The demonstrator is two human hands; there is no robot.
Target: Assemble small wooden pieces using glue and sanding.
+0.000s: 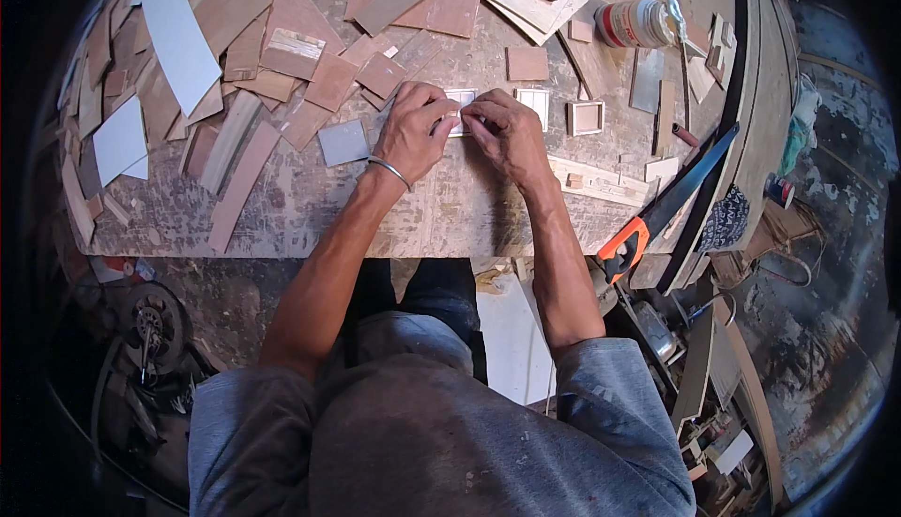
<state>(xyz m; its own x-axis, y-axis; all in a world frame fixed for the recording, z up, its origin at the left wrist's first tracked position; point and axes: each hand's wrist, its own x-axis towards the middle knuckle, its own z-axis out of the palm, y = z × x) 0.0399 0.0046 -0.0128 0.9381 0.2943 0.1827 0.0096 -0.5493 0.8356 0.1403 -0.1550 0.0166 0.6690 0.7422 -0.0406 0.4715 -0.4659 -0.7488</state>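
My left hand, with a metal bangle at the wrist, has its fingers bent and closed at a small pale framed panel on the worn bench. My right hand pinches at the same panel from the other side; whatever is between its fingertips is too small to make out. Just beyond the right hand lies a second white-edged small frame, and farther right a small framed wooden box. A gray square piece rests left of my left hand.
Many offcut boards and white pieces cover the left and back. At right are a jar on its side, an orange-handled saw, pale strips and a long dark edge strip. A wheel stands below left.
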